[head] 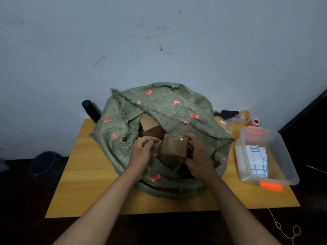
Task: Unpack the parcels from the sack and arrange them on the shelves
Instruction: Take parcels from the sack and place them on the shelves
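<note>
Item: brown taped parcel (pixel 174 145), centre frame, above the open mouth of the green sack (pixel 159 110). Right hand (pixel 197 156) gripped its right side, fingers curled round it. Left hand (pixel 143 150) beside its left edge, fingers loosely curled; contact unclear. Second parcel (pixel 150 127) lay inside. Advice: support the underside, lift clear of fabric.

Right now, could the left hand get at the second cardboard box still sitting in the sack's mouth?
Probably yes. The left hand holds nothing, and the second box lies uncovered just beyond it in the sack opening. The right hand grips the small taped box off to the side, not across the path.
</note>
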